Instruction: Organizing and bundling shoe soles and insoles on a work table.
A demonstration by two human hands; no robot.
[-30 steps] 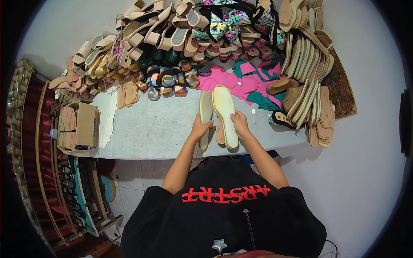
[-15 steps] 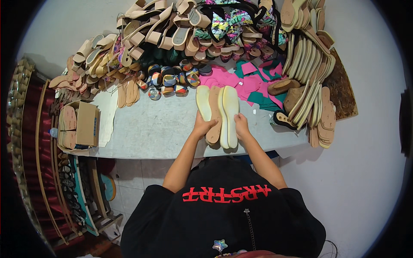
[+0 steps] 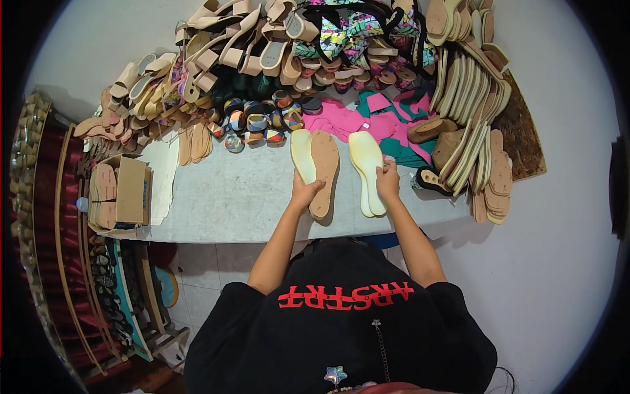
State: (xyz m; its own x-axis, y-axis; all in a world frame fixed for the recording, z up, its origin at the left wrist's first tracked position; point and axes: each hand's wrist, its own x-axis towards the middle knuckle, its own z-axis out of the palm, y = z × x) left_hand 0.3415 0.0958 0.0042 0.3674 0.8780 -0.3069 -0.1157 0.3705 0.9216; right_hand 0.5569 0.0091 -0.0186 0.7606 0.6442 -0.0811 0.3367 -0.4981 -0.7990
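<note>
My left hand [image 3: 307, 192] is closed round a pair of insoles, its thumb on top. One is a tan insole [image 3: 324, 164]; the cream insole [image 3: 302, 152] lies partly beneath it on the left. In my right hand [image 3: 387, 180] is a second pair of cream foam insoles [image 3: 367, 167], gripped at the right edge with the toes pointing away from me. The two pairs are held apart above the pale table [image 3: 223, 190]. My right fingers are partly hidden behind these insoles.
Wedge sandals [image 3: 262, 46] pile up along the back. Patterned heel pieces [image 3: 259, 123] sit before them, beside pink fabric pieces [image 3: 341, 121]. Stacked insoles [image 3: 469, 92] and wooden shoe lasts [image 3: 449, 146] stand at the right. A cardboard box [image 3: 134, 190] holds more insoles at the left.
My right hand has moved right with its cream insoles, opening a gap between the pairs. My left hand has shifted slightly left, keeping hold of the tan and cream insoles.
</note>
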